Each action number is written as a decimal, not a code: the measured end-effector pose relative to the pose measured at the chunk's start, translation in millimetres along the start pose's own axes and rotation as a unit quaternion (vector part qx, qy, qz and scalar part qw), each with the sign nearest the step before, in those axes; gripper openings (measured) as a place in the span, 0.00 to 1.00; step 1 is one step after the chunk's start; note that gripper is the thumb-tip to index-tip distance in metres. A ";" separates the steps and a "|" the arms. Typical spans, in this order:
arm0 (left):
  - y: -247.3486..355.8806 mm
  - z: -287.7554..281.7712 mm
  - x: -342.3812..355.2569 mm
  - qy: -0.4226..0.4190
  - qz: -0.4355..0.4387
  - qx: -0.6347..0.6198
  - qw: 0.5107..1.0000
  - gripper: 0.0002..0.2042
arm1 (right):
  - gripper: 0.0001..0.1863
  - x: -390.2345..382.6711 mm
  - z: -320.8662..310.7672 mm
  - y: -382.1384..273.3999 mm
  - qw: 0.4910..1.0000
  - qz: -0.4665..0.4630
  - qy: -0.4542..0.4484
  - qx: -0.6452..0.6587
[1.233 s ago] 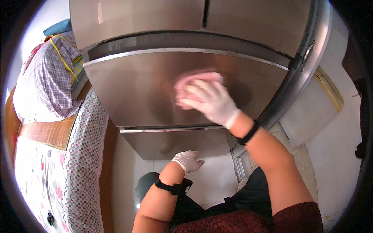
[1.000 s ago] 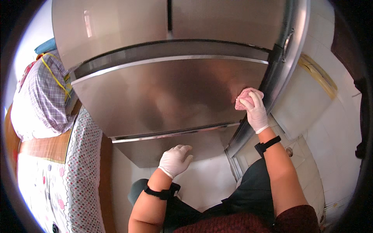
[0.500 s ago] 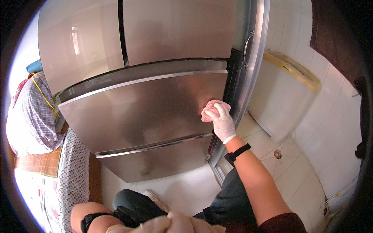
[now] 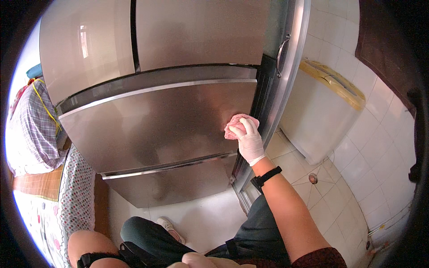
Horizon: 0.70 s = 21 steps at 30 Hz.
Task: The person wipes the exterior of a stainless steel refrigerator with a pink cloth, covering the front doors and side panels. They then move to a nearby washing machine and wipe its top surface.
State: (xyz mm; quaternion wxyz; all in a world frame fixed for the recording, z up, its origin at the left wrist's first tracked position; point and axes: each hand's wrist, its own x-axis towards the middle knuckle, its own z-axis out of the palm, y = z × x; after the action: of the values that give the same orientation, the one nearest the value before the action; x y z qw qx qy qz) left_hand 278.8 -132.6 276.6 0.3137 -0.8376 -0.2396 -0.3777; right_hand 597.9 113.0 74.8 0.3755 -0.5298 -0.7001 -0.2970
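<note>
My right hand (image 4: 250, 144), in a white disposable glove, presses a folded pink cloth (image 4: 233, 127) against the front of a refrigerator drawer (image 4: 165, 120). Its fingers are bent over the cloth, close to the drawer's right edge. The refrigerator (image 4: 201, 35) has a shiny brownish metallic front, with two doors above and drawers below. My left hand (image 4: 199, 261) shows only as a pale gloved patch at the bottom edge; most of it is cut off, and its fingers cannot be made out.
A metal-framed sliding door (image 4: 286, 76) with a handle stands right of the refrigerator. Beyond it is a white washing machine (image 4: 313, 111) with a yellowish top, on tiled floor. At left, a bed (image 4: 80, 192) with a dotted cover carries a checked cloth bundle (image 4: 35, 120).
The view has shifted slightly, moving the whole scene a little left. My right hand keeps the cloth at about the same spot on the drawer. Less of my left hand shows.
</note>
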 end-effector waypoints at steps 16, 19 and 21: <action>-64.0 225.9 -195.2 -0.640 -0.208 -0.279 0.685 0.24 | 0.25 36.2 54.8 -97.5 0.985 -0.157 0.072 -0.022; -67.0 234.7 -200.7 -0.586 -0.198 -0.335 0.711 0.24 | 0.17 53.0 71.0 -175.3 0.981 -0.187 0.052 -0.004; -68.2 238.2 -203.2 -0.572 -0.199 -0.346 0.717 0.24 | 0.16 67.7 81.8 -225.4 0.976 -0.210 0.041 0.040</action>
State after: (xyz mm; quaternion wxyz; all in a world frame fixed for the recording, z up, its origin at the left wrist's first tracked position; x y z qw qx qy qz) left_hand 228.2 49.2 17.6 -0.2773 -0.8771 -0.3870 0.0627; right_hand 352.6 155.5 83.3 0.3540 -0.3424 -0.7911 -0.3628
